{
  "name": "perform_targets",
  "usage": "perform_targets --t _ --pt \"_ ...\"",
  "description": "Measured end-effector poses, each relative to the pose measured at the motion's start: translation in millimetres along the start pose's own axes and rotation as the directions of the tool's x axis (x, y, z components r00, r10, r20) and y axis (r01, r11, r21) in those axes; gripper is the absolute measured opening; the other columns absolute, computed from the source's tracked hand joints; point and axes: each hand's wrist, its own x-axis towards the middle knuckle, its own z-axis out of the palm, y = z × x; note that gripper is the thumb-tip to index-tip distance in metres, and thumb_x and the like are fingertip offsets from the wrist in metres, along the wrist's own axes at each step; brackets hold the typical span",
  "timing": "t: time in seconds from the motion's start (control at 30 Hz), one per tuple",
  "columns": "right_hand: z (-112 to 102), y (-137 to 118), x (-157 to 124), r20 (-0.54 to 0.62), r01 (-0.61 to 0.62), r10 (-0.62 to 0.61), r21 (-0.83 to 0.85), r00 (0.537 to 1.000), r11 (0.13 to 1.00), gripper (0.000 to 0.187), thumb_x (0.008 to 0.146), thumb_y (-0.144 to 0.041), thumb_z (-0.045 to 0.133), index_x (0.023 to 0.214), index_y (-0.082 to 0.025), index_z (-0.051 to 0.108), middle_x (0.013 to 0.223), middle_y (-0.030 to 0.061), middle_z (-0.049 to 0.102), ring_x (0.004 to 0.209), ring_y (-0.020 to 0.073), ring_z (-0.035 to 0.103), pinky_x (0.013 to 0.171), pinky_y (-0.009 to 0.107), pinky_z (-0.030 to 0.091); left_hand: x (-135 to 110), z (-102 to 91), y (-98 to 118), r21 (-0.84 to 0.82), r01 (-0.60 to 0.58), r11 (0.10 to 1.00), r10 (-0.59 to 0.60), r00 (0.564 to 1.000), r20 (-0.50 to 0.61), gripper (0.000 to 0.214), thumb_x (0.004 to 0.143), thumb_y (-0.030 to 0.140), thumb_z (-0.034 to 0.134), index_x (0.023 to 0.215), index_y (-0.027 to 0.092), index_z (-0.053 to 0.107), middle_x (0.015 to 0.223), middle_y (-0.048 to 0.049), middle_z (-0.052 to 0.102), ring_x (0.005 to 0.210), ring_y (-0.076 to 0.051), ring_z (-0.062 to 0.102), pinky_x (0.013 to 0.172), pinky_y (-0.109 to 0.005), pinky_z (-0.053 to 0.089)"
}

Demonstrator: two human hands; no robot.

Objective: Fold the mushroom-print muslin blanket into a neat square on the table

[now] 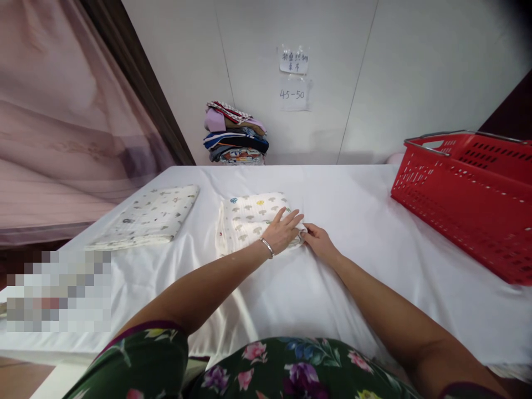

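Observation:
A white cloth (249, 217) printed with small grey mushroom shapes and a few coloured spots lies folded in the middle of the table. Across its right part rests my left hand (283, 228), palm down with the fingers spread; a silver bracelet circles that wrist. My right hand (319, 241) pinches the cloth's right edge between thumb and fingers. Further left lies another folded white cloth (153, 213) with a small scattered print, apart from both hands.
A red plastic basket (453, 205) with metal handles stands at the right. Folded fabrics (236, 133) are stacked at the table's far edge, against the wall. White cloth covers the table (357, 194). A pink curtain (75, 127) hangs at left; paper signs (294, 95) are on the wall.

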Motion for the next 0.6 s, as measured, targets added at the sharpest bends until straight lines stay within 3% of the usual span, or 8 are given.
perform_targets --t 0.17,0.4,0.6 --pt "0.0 2.4 1.1 0.003 0.012 -0.012 -0.001 1.000 1.000 0.032 0.074 -0.035 0.053 0.099 -0.017 0.060 0.074 -0.0006 0.056 0.064 0.0136 0.050 0.061 0.028 0.045 2.2 0.4 -0.3 0.003 -0.043 0.999 0.043 0.999 -0.027 0.017 0.083 0.017 0.050 0.081 0.017 0.066 0.132 -0.0064 0.046 0.130 -0.025 0.030 0.109 -0.052 0.016" --pt "0.3 6.8 1.2 -0.007 0.096 -0.097 -0.117 0.995 0.988 0.030 0.072 -0.023 0.046 0.097 -0.017 0.061 0.073 -0.0021 0.057 0.063 0.0126 0.049 0.061 0.026 0.041 -9.4 -14.3 -2.4 -0.039 -0.123 0.992 0.114 0.976 -0.186 0.025 0.086 0.016 0.044 0.068 0.018 0.061 0.128 -0.0022 0.050 0.127 -0.019 0.035 0.112 -0.048 0.012" --pt "1.9 4.0 -2.3 0.013 0.214 -0.220 -0.281 0.975 0.936 0.031 0.074 -0.017 0.041 0.098 -0.018 0.061 0.076 -0.0011 0.056 0.068 0.0137 0.049 0.065 0.027 0.040 -14.9 -18.2 2.2 -0.082 -0.076 0.994 0.060 0.983 -0.174 0.016 0.083 0.022 0.052 0.071 0.019 0.063 0.123 -0.0039 0.054 0.124 -0.021 0.039 0.112 -0.050 0.010"
